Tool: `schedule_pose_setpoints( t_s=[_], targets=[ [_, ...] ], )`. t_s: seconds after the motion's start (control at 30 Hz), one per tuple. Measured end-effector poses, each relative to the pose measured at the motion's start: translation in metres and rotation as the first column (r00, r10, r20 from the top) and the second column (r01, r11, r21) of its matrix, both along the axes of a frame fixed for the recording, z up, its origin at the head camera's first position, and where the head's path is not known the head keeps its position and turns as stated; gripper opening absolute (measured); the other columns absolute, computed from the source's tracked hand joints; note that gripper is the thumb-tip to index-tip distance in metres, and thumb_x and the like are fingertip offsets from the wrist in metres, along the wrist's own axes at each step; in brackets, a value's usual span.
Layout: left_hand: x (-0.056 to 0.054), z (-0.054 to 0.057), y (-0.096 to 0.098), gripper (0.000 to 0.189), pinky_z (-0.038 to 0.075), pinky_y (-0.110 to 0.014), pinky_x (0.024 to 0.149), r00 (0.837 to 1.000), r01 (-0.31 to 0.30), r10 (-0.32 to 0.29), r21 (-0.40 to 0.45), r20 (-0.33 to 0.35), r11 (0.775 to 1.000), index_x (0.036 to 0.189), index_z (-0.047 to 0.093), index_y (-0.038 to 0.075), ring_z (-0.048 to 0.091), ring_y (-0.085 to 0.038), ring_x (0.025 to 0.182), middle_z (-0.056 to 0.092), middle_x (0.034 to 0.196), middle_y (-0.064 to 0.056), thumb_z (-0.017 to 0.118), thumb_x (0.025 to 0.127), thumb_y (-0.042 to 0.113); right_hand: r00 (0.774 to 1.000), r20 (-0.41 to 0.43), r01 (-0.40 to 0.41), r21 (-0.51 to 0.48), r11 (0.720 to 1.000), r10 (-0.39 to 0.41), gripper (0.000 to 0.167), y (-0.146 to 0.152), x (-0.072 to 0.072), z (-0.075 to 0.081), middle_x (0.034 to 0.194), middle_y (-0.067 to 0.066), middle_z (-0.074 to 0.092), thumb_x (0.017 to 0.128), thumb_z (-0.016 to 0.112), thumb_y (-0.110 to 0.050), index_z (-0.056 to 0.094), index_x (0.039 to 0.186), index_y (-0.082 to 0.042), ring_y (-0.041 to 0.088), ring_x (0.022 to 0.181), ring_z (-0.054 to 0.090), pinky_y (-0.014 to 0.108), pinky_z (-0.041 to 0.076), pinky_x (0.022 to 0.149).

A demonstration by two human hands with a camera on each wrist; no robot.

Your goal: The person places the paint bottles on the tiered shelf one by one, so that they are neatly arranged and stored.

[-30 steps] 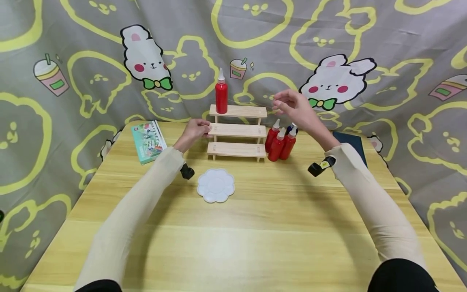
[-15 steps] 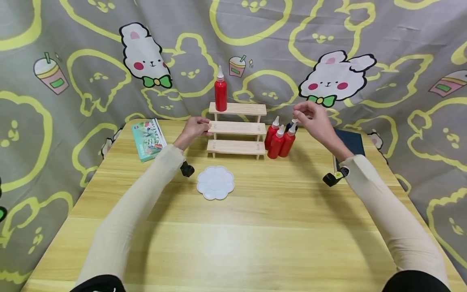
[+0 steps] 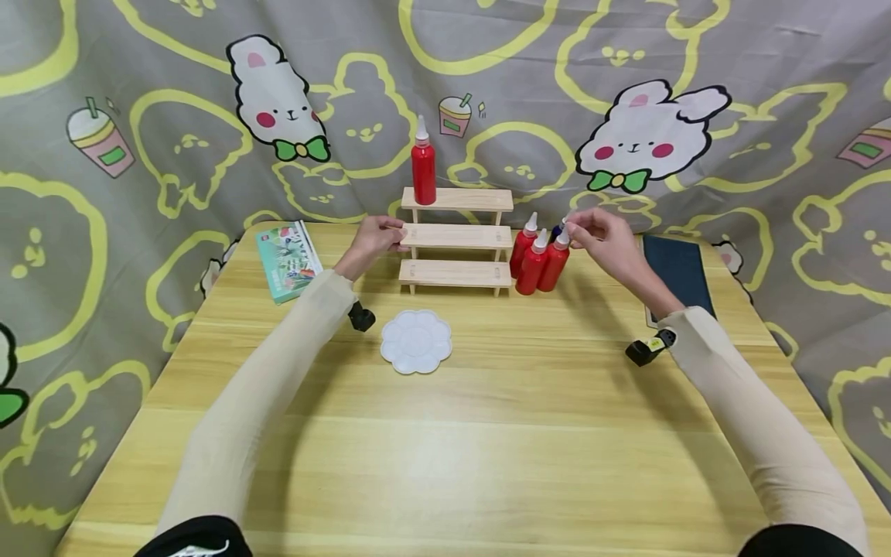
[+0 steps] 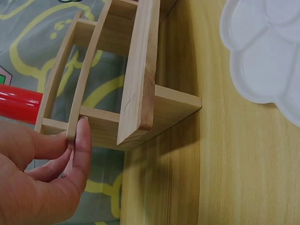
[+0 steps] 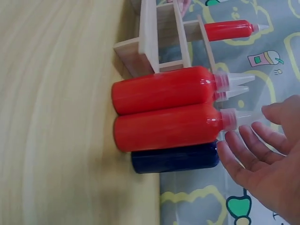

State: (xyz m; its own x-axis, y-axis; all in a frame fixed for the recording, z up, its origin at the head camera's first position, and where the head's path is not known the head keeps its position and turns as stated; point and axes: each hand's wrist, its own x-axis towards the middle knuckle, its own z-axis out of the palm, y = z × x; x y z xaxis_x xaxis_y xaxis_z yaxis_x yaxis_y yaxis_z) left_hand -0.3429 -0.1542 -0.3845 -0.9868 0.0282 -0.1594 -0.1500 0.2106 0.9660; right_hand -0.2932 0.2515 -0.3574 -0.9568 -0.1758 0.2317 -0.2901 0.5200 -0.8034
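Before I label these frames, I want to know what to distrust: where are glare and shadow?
Head view: pale glare on the table, low in the middle, and soft shadows from both arms; left wrist view: dark shadow on the table beside the wooden stand; right wrist view: bright highlights on the red bottles, the picture slightly soft.

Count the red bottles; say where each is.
4. One red bottle stands on the wooden stand's top step; three cluster on the table to its right: rear one, front one, rightmost one. No others show.
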Motion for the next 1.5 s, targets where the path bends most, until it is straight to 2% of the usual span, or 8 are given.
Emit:
schedule_pose_setpoints(
  t_s=[0.33, 0.6, 0.77, 0.9, 1.0, 1.07, 1.37, 1.5],
  targets=[
    [-0.001, -0.001, 0.001, 0.036, 0.06, -0.044, 0.108, 1.0, 0.003, -0.003, 0.01, -0.006, 1.0, 0.138, 0.056, -0.015, 0.068, -0.02, 0.087, 0.058, 0.129, -0.025, 0.055, 0.105, -0.002, 1.0, -0.021, 0.016, 0.018, 1.0, -0.015, 0.025, -0.002, -0.002, -0.019, 0.12, 0.02, 0.07, 0.1, 0.074, -0.015, 0.069, 0.119, -0.001, -0.002, 0.099, 0.061, 0.004, 0.05, 0.088],
    [0.002, 0.001, 0.001, 0.037, 0.059, -0.045, 0.11, 1.0, 0.002, -0.002, 0.017, 0.005, 1.0, 0.141, 0.054, -0.014, 0.068, -0.025, 0.093, 0.057, 0.133, -0.027, 0.054, 0.105, -0.002, 0.999, 0.041, 0.003, 0.039, 0.999, -0.005, 0.04, -0.002, -0.001, -0.032, 0.124, 0.022, 0.066, 0.098, 0.076, -0.017, 0.063, 0.129, 0.004, 0.029, 0.115, 0.065, 0.002, 0.051, 0.084],
    [0.001, 0.0, 0.002, 0.037, 0.059, -0.045, 0.11, 1.0, 0.009, -0.009, 0.031, 0.009, 0.999, 0.141, 0.054, -0.014, 0.069, -0.024, 0.091, 0.057, 0.133, -0.026, 0.054, 0.105, -0.002, 0.998, 0.059, 0.009, 0.034, 0.999, -0.011, 0.044, 0.0, 0.003, -0.034, 0.127, 0.022, 0.065, 0.096, 0.079, -0.015, 0.062, 0.132, 0.003, 0.033, 0.117, 0.065, 0.001, 0.052, 0.087],
    [0.001, 0.0, 0.003, 0.037, 0.059, -0.045, 0.11, 1.0, 0.007, -0.007, 0.034, 0.011, 0.999, 0.141, 0.054, -0.014, 0.068, -0.017, 0.082, 0.057, 0.131, -0.025, 0.054, 0.106, -0.002, 0.998, 0.067, -0.021, 0.015, 1.0, 0.02, 0.05, -0.001, 0.002, -0.037, 0.132, 0.024, 0.063, 0.094, 0.08, -0.008, 0.058, 0.136, 0.005, 0.037, 0.122, 0.064, 0.023, 0.059, 0.105],
    [0.0, 0.0, 0.001, 0.038, 0.059, -0.045, 0.11, 1.0, 0.003, -0.003, 0.031, 0.01, 1.0, 0.142, 0.053, -0.014, 0.068, -0.015, 0.08, 0.057, 0.133, -0.026, 0.053, 0.106, -0.003, 0.996, 0.076, -0.045, 0.011, 0.999, 0.044, 0.053, -0.002, -0.001, -0.039, 0.136, 0.026, 0.06, 0.093, 0.079, -0.003, 0.055, 0.139, 0.007, 0.041, 0.127, 0.061, 0.047, 0.053, 0.115],
    [0.0, 0.002, 0.0, 0.038, 0.059, -0.045, 0.11, 1.0, 0.001, -0.001, 0.032, 0.008, 0.999, 0.142, 0.053, -0.014, 0.068, -0.015, 0.08, 0.056, 0.134, -0.027, 0.053, 0.105, -0.004, 0.996, 0.073, -0.042, 0.021, 0.999, 0.041, 0.052, -0.003, -0.002, -0.038, 0.136, 0.027, 0.061, 0.093, 0.079, -0.002, 0.055, 0.139, 0.006, 0.042, 0.127, 0.061, 0.053, 0.051, 0.115],
    [0.004, 0.002, 0.001, 0.037, 0.059, -0.046, 0.11, 1.0, 0.006, -0.007, 0.013, 0.007, 1.0, 0.141, 0.054, -0.014, 0.069, -0.037, 0.104, 0.056, 0.135, -0.028, 0.053, 0.106, -0.003, 1.0, -0.027, 0.0, 0.108, 0.994, 0.002, 0.045, -0.002, 0.009, -0.023, 0.124, 0.023, 0.068, 0.092, 0.082, -0.009, 0.065, 0.132, 0.002, 0.037, 0.114, 0.068, 0.045, 0.06, 0.103],
    [0.004, 0.002, 0.001, 0.036, 0.058, -0.046, 0.11, 1.0, 0.004, -0.004, 0.019, 0.001, 1.0, 0.14, 0.054, -0.015, 0.067, -0.042, 0.111, 0.056, 0.135, -0.028, 0.053, 0.106, -0.003, 0.994, -0.109, 0.038, 0.142, 0.989, -0.022, 0.046, 0.002, 0.017, 0.003, 0.123, 0.019, 0.069, 0.093, 0.083, -0.017, 0.066, 0.133, -0.003, 0.037, 0.111, 0.069, 0.02, 0.063, 0.094]
  ],
)
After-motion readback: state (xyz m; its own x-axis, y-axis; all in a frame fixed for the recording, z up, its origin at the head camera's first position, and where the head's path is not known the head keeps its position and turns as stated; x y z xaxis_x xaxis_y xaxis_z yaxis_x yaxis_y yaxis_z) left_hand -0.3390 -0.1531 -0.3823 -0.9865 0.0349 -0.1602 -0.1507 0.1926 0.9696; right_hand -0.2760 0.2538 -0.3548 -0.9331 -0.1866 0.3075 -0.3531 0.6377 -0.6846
